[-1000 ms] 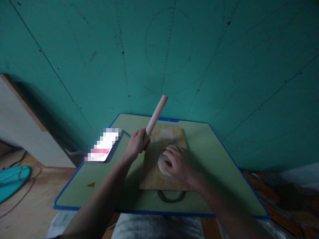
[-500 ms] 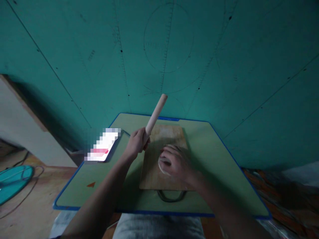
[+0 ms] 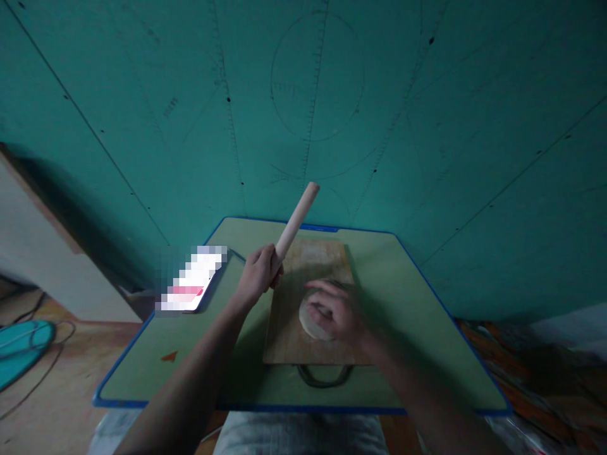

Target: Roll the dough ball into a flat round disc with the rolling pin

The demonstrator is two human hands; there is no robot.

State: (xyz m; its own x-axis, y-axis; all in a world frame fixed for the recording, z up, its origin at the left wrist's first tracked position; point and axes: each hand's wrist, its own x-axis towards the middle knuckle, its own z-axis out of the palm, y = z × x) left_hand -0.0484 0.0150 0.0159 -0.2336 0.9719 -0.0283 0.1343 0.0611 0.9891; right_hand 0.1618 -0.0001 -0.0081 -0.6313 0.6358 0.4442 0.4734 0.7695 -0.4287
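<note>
My left hand (image 3: 258, 273) is closed around the lower end of a pale wooden rolling pin (image 3: 298, 218). The pin slants up and away, raised over the far left part of a wooden cutting board (image 3: 284, 338). On the near half of that board lies a flat, round piece of dough (image 3: 309, 323). Over the dough's right side is my right hand (image 3: 339, 311), slightly blurred, fingers apart and loosely bent. It hides part of the dough; whether the fingertips touch it I cannot tell.
The board rests on a small green table (image 3: 417, 316) with a blue rim, its dark handle (image 3: 325, 382) toward me. A lit phone or tablet (image 3: 196, 278), pixelated, stands at the left edge. Near it lies a small orange scrap (image 3: 169, 357). A green wall (image 3: 403, 114) rises behind.
My right hand has loosened and shifted slightly right, its fingers spreading, so more of the dough shows. My left hand holds the rolling pin almost as before.
</note>
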